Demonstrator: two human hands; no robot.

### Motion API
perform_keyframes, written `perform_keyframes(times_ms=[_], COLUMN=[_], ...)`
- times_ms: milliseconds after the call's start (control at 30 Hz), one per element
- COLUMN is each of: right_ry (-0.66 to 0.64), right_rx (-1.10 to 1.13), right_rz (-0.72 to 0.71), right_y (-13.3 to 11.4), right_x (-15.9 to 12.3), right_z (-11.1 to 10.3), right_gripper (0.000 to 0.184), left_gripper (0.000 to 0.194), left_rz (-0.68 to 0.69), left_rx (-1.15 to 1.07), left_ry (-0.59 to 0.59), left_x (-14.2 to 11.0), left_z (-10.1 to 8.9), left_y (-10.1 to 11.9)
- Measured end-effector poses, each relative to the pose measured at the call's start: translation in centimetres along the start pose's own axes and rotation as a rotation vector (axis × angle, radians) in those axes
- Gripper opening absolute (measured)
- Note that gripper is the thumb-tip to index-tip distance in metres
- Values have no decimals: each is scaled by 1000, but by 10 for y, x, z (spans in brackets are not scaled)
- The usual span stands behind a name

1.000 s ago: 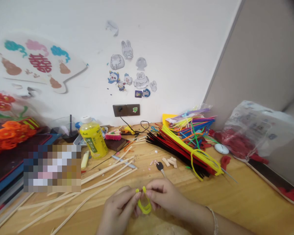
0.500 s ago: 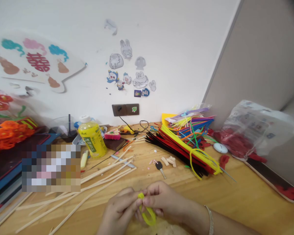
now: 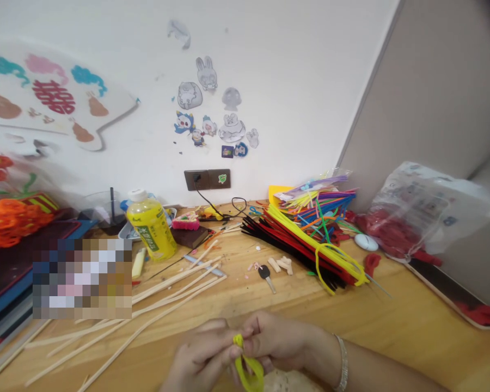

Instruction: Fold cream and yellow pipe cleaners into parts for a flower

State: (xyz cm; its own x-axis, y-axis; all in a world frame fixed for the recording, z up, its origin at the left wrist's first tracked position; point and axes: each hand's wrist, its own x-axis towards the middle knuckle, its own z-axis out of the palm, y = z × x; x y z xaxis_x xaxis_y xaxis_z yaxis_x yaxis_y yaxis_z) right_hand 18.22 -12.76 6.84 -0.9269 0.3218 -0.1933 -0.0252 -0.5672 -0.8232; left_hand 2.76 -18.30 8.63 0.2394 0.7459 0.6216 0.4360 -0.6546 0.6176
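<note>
Fingers (image 3: 228,354) of the left hand (image 3: 202,351) and the right hand (image 3: 286,340) meet over the near part of the surface (image 3: 392,321), its near edge out of view. Thumb and index finger on each side pinch a yellow chenille stem (image 3: 244,375), bent into a loop; how the remaining fingers press behind it is hidden. A small yellow knob shows above the thumbs while the loop hangs below them, towards the near edge. Both hands probably grip the same spot because so soft a strand would spring apart if held at one end only. The wrists sit low and close together, presumably to steady the tips, and a bracelet (image 3: 343,362) circles the right one.

Beyond the right hand, a bundle of black, red and yellow chenille stems (image 3: 300,242) slants from the far edge; its strands lie roughly parallel, perhaps so that single ones slide out easily. A key (image 3: 266,274) rests between the hands and that bundle. Pale strips (image 3: 163,285) fan out towards the left edge, beside the working spot. An upright bottle (image 3: 152,226) stands near the far edge, well apart from the hands, seemingly where elbows cannot knock it.
</note>
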Motion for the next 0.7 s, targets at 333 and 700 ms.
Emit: perform_keyframes(times_ms=[333,700], right_ry=[-28,133], right_rx=[-45,27], right_rz=[150,-104], right_y=[9,9], right_x=[0,6], right_z=[-1,0], right_gripper=[51,43], left_gripper=[35,24], left_rz=[44,-337], left_rx=[-82,-253], left_ry=[-89,-130], left_x=[1,-10], left_z=[0,3], left_y=[12,4])
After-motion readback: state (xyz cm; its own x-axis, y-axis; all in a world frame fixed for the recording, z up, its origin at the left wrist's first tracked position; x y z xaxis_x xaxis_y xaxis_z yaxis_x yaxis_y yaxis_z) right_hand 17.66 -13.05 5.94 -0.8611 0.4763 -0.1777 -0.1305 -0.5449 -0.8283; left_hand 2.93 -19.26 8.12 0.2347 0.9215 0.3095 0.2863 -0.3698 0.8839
